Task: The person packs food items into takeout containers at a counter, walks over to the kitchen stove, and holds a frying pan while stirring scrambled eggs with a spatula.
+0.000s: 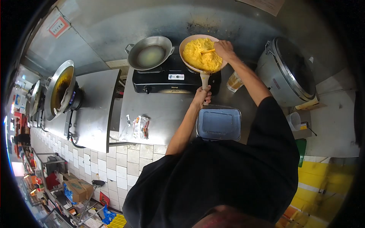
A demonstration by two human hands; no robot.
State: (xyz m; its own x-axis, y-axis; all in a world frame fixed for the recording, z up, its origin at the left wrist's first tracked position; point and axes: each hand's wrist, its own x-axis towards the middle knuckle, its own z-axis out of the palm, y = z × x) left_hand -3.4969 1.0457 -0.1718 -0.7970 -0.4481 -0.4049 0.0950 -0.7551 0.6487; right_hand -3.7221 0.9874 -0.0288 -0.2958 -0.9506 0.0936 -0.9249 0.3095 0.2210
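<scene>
My left hand [202,94] is wrapped round the pale handle of a frying pan [182,45], which sits on the right burner of a black gas stove [150,81]. Soft yellow scrambled eggs [195,53] fill much of the pan. Above the pan's right side, my right hand [224,49] is closed on a yellowish utensil [207,51] whose end dips into the eggs; its exact kind is partly hidden. To the left, a two-handled metal wok [151,54] with a little cloudy liquid rests on the other burner.
A clear plastic container [219,123] sits near the counter's front edge. A jar with yellow contents [234,81] stands right of the stove, beside a large lidded pot [281,74]. A plastic packet [141,127] lies at left. Another wok [61,91] stands on the left-hand counter.
</scene>
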